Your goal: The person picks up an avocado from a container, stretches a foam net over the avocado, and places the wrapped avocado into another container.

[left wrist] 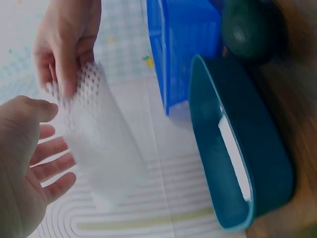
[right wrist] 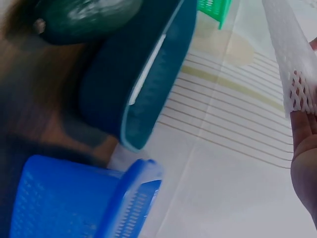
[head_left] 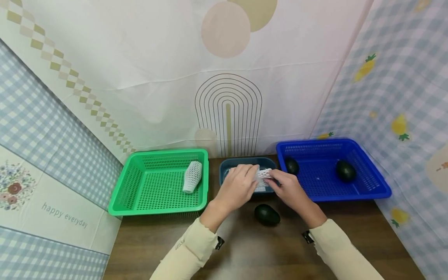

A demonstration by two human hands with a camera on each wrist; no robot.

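Observation:
Over the small dark teal bin (head_left: 224,173), a white foam fruit net (left wrist: 111,144) hangs between the two hands. Thumb and fingers of the right hand (head_left: 289,189) pinch one end of the net, which shows as an open mesh. The left hand (head_left: 235,186) is right beside the net; in the left wrist view its fingers are spread and relaxed, with the palm toward the net. On the table just in front of the bin lies a dark green avocado (head_left: 266,215). Inside the bin, more white netting (head_left: 260,188) shows.
At the left stands a green basket (head_left: 157,212) with a bulging white foam net (head_left: 192,177) in it. A blue basket (head_left: 311,184) at the right holds two avocados, one near its left wall (head_left: 291,166) and another avocado (head_left: 345,171) farther right. Patterned cloth hangs behind and on both sides.

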